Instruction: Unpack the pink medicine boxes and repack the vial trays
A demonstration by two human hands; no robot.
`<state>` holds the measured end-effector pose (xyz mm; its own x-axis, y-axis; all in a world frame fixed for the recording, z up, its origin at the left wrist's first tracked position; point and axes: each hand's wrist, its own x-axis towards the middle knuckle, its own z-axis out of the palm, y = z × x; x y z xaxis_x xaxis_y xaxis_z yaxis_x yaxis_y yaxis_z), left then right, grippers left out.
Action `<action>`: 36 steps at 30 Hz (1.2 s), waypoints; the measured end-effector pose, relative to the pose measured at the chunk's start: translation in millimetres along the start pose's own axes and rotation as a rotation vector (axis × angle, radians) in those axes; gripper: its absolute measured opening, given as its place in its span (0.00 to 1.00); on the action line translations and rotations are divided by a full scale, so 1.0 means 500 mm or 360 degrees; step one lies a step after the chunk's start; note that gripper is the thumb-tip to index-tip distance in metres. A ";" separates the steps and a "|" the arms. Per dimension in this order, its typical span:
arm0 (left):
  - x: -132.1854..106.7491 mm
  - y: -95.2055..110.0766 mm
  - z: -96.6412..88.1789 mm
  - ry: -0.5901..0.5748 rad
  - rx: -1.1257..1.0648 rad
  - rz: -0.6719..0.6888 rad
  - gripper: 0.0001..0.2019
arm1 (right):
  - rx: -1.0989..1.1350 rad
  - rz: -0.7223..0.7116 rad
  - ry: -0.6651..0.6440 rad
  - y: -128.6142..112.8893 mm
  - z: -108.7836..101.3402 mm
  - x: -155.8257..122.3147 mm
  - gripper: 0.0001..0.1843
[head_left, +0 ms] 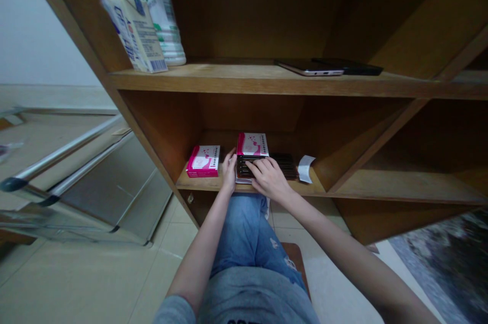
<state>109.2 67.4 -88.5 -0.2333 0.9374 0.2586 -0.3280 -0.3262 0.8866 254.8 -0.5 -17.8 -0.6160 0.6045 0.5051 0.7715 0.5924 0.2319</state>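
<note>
A pink-and-white box [252, 144] lies at the middle of the lower shelf, with a row of slim dark brown vials [244, 167] in front of it. My left hand [229, 171] is closed around the left side of a pale tray or open box under these vials; its thumb points up along the edge. From the right, my right hand [269, 177] reaches over the vials with fingers bent onto them; its fingertips are partly hidden. More dark vials [285, 162] lie just beyond that hand. To the left rests a second pink-and-white box [203, 160].
A curled white paper slip [305, 168] lies right of the vials. The upper shelf [229, 76] holds a drink carton [139, 34], a tall white-green bottle [162, 13] and a phone [310, 66]. Left of the cabinet stands a metal-framed rack [87, 181].
</note>
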 end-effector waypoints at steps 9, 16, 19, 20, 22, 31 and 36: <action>-0.009 0.017 0.002 0.0001 0.0082 -0.0018 0.20 | 0.0051 -0.0091 0.0010 -0.018 -0.005 -0.015 0.26; -0.006 0.016 0.003 0.0030 0.0093 -0.0042 0.20 | 0.0023 -0.0081 -0.0031 -0.033 0.013 -0.025 0.26; -0.005 0.015 0.004 0.0043 0.0085 -0.0034 0.19 | -0.0030 -0.0067 0.0016 -0.033 0.026 -0.028 0.25; -0.005 0.016 0.005 0.0044 0.0080 -0.0028 0.19 | -0.0054 -0.0069 0.0036 -0.033 0.031 -0.030 0.24; -0.005 0.018 0.007 0.0036 0.0085 -0.0017 0.19 | -0.0100 -0.0086 0.0073 -0.032 0.040 -0.032 0.23; -0.012 0.035 0.012 0.0052 0.0138 -0.0018 0.18 | -0.0048 -0.0218 0.0228 -0.023 0.009 -0.036 0.20; -0.014 0.038 0.011 0.0033 0.0171 -0.0021 0.17 | 0.0065 -0.0303 0.0221 -0.019 -0.032 -0.057 0.21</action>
<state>109.7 55.1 -71.3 -0.2491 0.9383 0.2399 -0.2316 -0.2982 0.9260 267.7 -31.8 -21.0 -0.7198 0.4025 0.5656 0.6348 0.7113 0.3017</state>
